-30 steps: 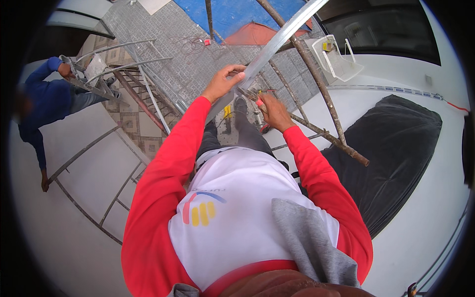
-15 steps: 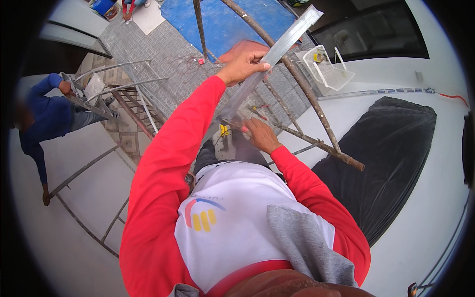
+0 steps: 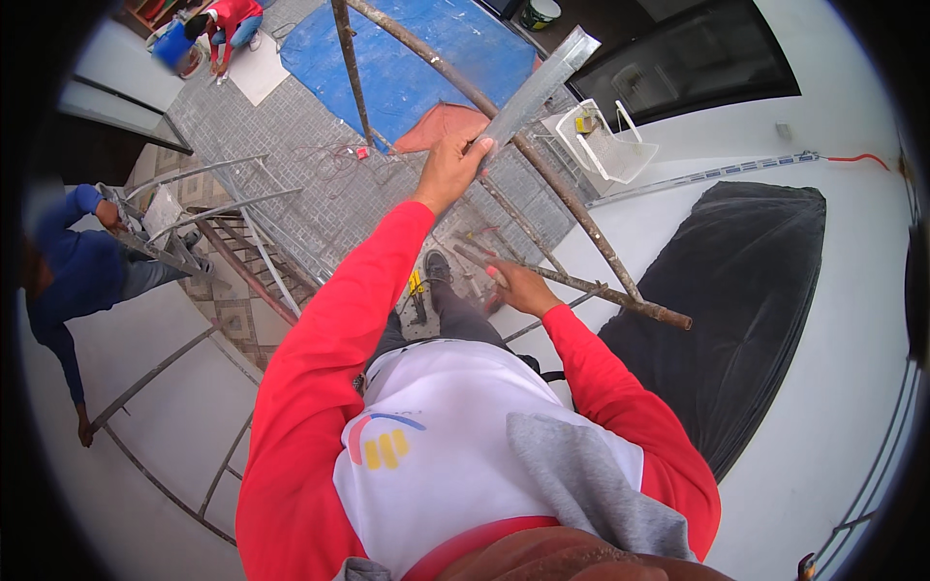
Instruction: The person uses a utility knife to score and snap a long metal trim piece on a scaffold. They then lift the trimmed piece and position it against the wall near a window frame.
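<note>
My left hand [image 3: 453, 169] is closed round a galvanized metal channel [image 3: 544, 82], a long shiny strip with folded edges. It slants up to the right past a rusty scaffold pipe [image 3: 552, 169]; its lower end is hidden by my hand. Lower and to the right, my right hand [image 3: 524, 289] is closed on what look like tin snips [image 3: 473, 255], with narrow grey jaws pointing left and a reddish handle partly covered by my fingers. The snips are apart from the channel. Below, beside my shoe [image 3: 438, 265], lies a yellow and black tool [image 3: 417, 290].
Rusty scaffold pipes cross in front of me. At left a person in blue [image 3: 87, 252] handles a metal frame near a stepladder [image 3: 160, 232]. Another person in red [image 3: 232, 19] crouches far left. A blue tarp [image 3: 407, 68], a white chair [image 3: 615, 150] and black sheeting [image 3: 727, 300] lie around.
The channel and my left hand have moved left and down, and the channel no longer reaches down to my right hand. My right hand with the snips has drawn away to the right.
</note>
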Motion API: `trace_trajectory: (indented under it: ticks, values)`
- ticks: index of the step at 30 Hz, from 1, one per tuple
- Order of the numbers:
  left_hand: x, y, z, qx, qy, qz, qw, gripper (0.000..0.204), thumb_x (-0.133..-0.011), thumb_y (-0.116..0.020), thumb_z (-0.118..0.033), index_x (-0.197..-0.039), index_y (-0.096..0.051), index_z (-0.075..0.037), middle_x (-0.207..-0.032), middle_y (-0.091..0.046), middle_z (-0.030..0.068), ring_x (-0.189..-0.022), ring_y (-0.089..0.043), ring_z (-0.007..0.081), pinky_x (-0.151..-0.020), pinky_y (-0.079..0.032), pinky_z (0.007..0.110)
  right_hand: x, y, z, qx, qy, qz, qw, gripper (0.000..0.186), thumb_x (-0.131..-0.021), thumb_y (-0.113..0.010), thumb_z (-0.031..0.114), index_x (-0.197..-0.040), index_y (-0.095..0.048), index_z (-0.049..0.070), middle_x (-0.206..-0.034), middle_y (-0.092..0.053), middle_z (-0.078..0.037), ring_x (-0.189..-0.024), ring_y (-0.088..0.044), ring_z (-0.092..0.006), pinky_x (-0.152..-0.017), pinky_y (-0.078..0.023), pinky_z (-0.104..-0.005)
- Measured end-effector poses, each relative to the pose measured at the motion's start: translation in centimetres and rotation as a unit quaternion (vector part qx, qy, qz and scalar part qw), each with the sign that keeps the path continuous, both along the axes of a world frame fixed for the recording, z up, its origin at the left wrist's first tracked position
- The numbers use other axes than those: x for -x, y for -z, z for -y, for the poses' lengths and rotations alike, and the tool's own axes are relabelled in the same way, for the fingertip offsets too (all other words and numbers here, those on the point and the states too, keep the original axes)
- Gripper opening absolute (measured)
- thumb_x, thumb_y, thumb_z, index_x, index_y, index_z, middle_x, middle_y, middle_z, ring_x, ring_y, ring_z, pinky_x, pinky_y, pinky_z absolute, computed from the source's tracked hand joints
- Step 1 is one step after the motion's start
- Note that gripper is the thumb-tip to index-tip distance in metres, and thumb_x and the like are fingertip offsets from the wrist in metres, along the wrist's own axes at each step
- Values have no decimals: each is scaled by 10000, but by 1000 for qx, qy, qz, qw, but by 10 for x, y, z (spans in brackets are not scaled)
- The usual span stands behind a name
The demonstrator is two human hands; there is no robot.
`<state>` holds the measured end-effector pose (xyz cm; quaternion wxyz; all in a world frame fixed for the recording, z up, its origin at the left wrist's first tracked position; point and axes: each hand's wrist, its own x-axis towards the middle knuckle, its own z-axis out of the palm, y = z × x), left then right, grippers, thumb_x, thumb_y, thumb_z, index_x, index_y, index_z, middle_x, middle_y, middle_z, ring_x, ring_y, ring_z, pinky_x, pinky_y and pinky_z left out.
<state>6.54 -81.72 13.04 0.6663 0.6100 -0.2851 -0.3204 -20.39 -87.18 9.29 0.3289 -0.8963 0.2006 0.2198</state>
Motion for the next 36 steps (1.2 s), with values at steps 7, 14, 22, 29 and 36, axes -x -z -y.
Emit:
trace_trajectory:
  ticks: [7,14,22,29,36]
  values:
    - [27,0,7,-14,-17,-16,1000,301,-1012,-598,-141,-1275,-678,-18,-900,-686,15,-729,-611,66,-617,-543,259,-10,-128,130,99,156,189,964,531,-939,-677,208,-1437,-520,112,-1317,-633,-212,-1206,-600,-413,-993,-479,-435]
    - [44,-3,13,7,-42,42,998,294,-990,-608,-123,-1257,-683,-27,-855,-722,104,-653,-657,154,-595,-534,318,-52,-208,177,251,96,152,951,534,-935,-686,194,-1438,-525,118,-1247,-663,-226,-1155,-618,-422,-976,-480,-448]
    - [46,-3,14,-23,-52,94,994,286,-987,-602,-142,-1237,-685,-32,-842,-703,180,-641,-662,237,-641,-508,371,-68,-221,182,246,80,137,956,544,-920,-674,201,-1440,-530,126,-1312,-642,-183,-1197,-598,-399,-1005,-468,-441]
    - [47,-3,16,-49,-44,94,993,286,-978,-601,-142,-1228,-687,-33,-897,-717,190,-742,-681,322,-701,-515,400,-71,-219,187,274,60,141,949,509,-930,-658,220,-1419,-547,138,-1306,-647,-161,-1163,-624,-379,-963,-495,-447]
    - [56,9,23,-45,-54,141,988,305,-970,-624,-161,-1240,-683,-33,-1039,-713,236,-899,-702,392,-774,-534,430,-85,-232,189,322,21,79,943,375,-958,-578,248,-1317,-594,143,-1305,-648,-97,-1112,-643,-341,-874,-531,-464]
